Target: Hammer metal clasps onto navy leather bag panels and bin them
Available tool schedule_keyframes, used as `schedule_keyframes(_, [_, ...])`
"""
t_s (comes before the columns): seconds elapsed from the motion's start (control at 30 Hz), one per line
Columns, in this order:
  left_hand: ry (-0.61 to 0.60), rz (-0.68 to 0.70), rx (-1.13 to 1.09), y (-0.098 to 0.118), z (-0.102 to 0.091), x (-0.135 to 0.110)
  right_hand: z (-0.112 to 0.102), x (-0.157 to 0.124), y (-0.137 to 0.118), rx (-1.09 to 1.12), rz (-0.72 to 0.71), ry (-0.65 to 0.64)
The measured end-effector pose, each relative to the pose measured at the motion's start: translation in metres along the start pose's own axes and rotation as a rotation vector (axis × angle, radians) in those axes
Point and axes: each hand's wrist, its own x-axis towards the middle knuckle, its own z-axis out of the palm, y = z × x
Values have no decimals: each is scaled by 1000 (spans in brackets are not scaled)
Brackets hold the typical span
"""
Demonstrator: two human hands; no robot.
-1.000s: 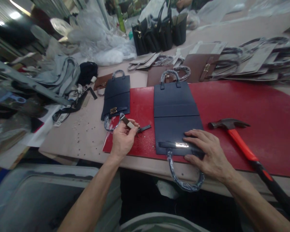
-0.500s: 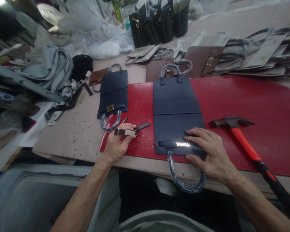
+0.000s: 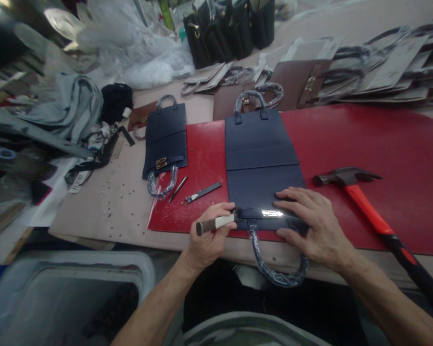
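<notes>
Head view, left fingers (image 3: 222, 211) gripping tool (image 3: 216, 223), right fingers (image 3: 292, 198) flat on bag (image 3: 261, 158)

No readable text, label, brand, number or sign anywhere: none on the navy bag panel (image 3: 261, 158), the hammer (image 3: 364, 206), the red mat (image 3: 364, 144) or the worktop (image 3: 108, 202).

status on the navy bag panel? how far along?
Done: a second navy panel lies aside, gold clasp fitted. In hand: left hand holds a tool against the strap on the panel; right hand presses it flat. Left: hammer untouched; brown panels wait behind.
</notes>
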Motion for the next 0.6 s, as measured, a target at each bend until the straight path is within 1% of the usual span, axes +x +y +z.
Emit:
schedule_keyframes(0.13, [-7,21,12,0,-1,-1,0,0,0,5,13,-7])
schedule_keyframes(0.37, [-18,34,22,0,-2,-2,0,1,-1,7,-9,13])
schedule_keyframes(0.53, [-63,77,42,1,2,2,0,1,-1,10,-18,10])
schedule_keyframes(0.6, [-57,97,43,1,5,4,0,0,0,8,-25,18])
